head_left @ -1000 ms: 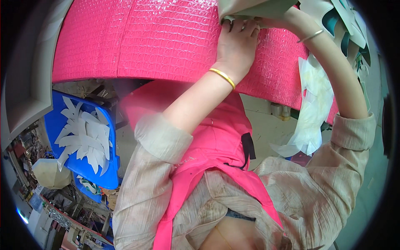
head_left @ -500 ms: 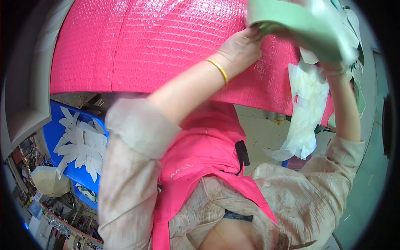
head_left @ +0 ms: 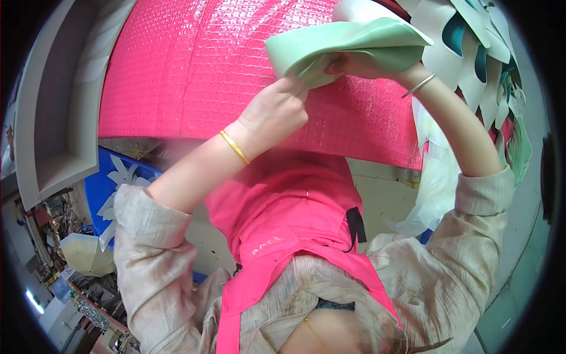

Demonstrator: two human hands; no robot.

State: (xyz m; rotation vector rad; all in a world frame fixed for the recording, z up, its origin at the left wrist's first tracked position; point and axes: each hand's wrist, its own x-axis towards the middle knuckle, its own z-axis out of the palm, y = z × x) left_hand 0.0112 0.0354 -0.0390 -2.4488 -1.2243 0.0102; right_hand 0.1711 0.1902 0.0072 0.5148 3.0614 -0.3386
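Observation:
Over the pink quilted table covering, my two hands hold a pale green, flexible sheet piece (head_left: 354, 41) that looks like leather or plastic. It is bent over into a loose fold, and a white face shows at its far side. My left hand (head_left: 277, 109) is closed, pinching the piece's near left edge between thumb and fingers. My right hand (head_left: 374, 66) grips it from the near right side, with the thumb inside the fold; its other fingers are partly hidden by the sheet.
Overlapping cut white and green pieces (head_left: 442, 56) lie at the far right. Thin whitish sheets (head_left: 439, 183) hang over the table's near right edge. Below left stands a blue bin (head_left: 97, 183) with white strips. A grey box-like shelf (head_left: 56, 165) borders the pink covering (head_left: 230, 53).
The green piece has come from the far right toward the middle of the table. My left hand has moved left and nearer, my right hand leftward. Both still hold the piece.

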